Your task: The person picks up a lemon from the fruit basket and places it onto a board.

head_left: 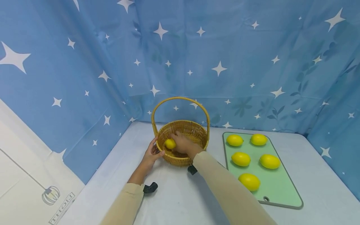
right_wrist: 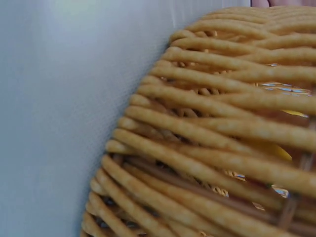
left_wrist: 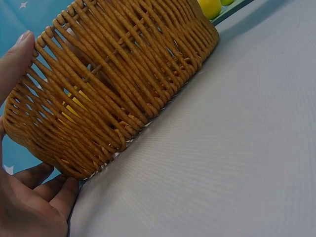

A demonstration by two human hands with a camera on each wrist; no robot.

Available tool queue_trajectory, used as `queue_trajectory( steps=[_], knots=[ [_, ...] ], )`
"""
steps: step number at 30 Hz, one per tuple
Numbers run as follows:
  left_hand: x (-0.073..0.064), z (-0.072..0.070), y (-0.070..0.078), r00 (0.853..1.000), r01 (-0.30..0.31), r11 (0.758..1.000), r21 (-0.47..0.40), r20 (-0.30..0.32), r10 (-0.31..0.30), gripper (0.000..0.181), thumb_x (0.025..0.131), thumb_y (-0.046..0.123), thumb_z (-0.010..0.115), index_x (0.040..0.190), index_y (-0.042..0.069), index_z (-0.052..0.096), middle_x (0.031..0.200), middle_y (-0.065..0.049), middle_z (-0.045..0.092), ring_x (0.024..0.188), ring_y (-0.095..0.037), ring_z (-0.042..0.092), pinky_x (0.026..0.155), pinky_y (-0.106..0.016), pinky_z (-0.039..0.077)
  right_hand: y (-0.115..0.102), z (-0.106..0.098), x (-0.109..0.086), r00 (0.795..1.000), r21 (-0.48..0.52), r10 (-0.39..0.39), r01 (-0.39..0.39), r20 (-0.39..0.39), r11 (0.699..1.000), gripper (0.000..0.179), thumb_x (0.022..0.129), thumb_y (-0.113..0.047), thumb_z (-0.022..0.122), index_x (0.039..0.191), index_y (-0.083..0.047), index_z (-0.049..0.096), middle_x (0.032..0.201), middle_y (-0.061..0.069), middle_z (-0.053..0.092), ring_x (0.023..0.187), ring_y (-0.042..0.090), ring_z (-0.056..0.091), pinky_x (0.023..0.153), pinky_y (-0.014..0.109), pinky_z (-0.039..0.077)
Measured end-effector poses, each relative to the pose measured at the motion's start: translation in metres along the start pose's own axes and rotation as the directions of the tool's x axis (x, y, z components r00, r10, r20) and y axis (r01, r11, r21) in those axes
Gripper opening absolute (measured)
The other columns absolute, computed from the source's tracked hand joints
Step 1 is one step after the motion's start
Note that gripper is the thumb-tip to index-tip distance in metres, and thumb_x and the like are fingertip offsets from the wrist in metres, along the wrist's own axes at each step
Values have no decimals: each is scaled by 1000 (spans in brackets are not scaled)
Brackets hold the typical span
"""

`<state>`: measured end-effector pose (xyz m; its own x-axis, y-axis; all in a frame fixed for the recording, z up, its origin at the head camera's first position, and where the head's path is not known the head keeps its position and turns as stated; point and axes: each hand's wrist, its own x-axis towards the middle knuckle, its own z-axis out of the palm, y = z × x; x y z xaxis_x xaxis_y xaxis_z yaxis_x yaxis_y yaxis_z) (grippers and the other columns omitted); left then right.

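A woven wicker basket (head_left: 180, 161) with a tall arched handle stands on the white table. My left hand (head_left: 150, 154) holds it at the left side, thumb at the rim and fingers along the outer wall; in the left wrist view this hand (left_wrist: 37, 197) has its fingertips low near the base. My right hand (head_left: 182, 143) reaches down inside the basket and grips a yellow lemon (head_left: 170, 143) at the left inner wall. The thumb side is partly hidden. In the right wrist view the basket weave (right_wrist: 212, 118) covers the hand, and bits of yellow show through its gaps.
To the right lies a green cutting board (head_left: 281, 190) with a grey edge, bearing several lemons (head_left: 241, 159) in loose rows. A blue star-patterned curtain (head_left: 180, 62) hangs close behind the basket and along both sides. Black wrist-camera pieces (head_left: 150, 187) sit by my wrists.
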<state>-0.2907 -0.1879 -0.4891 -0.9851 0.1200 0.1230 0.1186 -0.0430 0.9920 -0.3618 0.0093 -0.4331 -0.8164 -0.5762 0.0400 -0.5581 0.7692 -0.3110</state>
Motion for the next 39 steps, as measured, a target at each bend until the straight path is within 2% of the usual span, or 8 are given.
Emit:
queue_trajectory(
  steps=[7, 12, 15, 21, 28, 32, 37, 39],
  knots=[
    [0, 0, -2, 999, -33, 999, 3, -1, 33, 85, 88, 20, 75, 154, 29, 22, 157, -17, 21, 143, -31, 23, 112, -43, 27, -1, -1, -1, 1000, 12, 14, -15, 25, 1000, 62, 88, -19, 74, 142, -27, 44, 129, 10, 45, 112, 26, 53, 95, 44, 47],
    [-1, 1, -1, 1000, -10, 1000, 6, -1, 10, 84, 90, 16, 72, 155, 28, 21, 158, -17, 20, 144, -31, 22, 112, -42, 27, -1, -5, -4, 997, -19, 44, -42, 59, 999, 73, 87, -21, 75, 150, -24, 38, 138, 14, 42, 121, 29, 50, 100, 47, 44],
    [-1, 0, 0, 1000, 6, 1000, -6, 7, -6, 85, 91, 11, 70, 156, 25, 17, 158, -19, 17, 144, -33, 19, 113, -43, 24, -2, -9, -7, 995, -47, 61, -57, 74, 997, 73, 87, -23, 75, 150, -21, 39, 139, 13, 43, 122, 28, 49, 101, 45, 43],
    [0, -1, 3, 999, 30, 999, -18, 23, -29, 87, 91, 7, 68, 157, 21, 13, 158, -22, 14, 145, -35, 16, 113, -44, 23, 0, -13, -13, 997, -91, 53, -47, 57, 995, 67, 87, -27, 75, 146, -21, 45, 130, 11, 47, 114, 25, 52, 96, 43, 46],
    [-1, 3, 1, 1000, 17, 1000, -8, -1, -17, 83, 91, 12, 70, 156, 26, 20, 158, -19, 18, 144, -32, 20, 113, -44, 25, 12, -13, -28, 999, -84, 30, -26, 40, 996, 64, 86, -26, 75, 144, -23, 47, 129, 10, 47, 114, 24, 51, 96, 42, 46],
    [-4, 5, -1, 1000, 2, 1000, -15, -9, -2, 84, 90, 14, 72, 155, 26, 21, 157, -20, 19, 144, -33, 21, 112, -45, 26, 15, -18, -38, 998, -69, 34, -31, 44, 997, 64, 87, -25, 75, 145, -23, 46, 139, 13, 43, 124, 28, 47, 100, 45, 44],
    [-4, 2, -2, 1000, -23, 999, -28, -4, 22, 83, 90, 14, 72, 155, 27, 22, 157, -20, 20, 143, -33, 22, 112, -44, 27, 15, -28, -46, 999, -35, 22, -21, 28, 999, 66, 86, -23, 76, 145, -24, 47, 153, 18, 29, 135, 35, 36, 104, 50, 39],
    [-6, 4, 7, 1000, -10, 1000, -25, 8, 10, 83, 91, 12, 70, 156, 26, 20, 157, -21, 18, 144, -34, 20, 113, -44, 26, 15, -33, -50, 1000, -37, 14, -13, 19, 999, 66, 85, -22, 77, 145, -25, 48, 153, 18, 29, 135, 35, 36, 105, 51, 38]
  ],
)
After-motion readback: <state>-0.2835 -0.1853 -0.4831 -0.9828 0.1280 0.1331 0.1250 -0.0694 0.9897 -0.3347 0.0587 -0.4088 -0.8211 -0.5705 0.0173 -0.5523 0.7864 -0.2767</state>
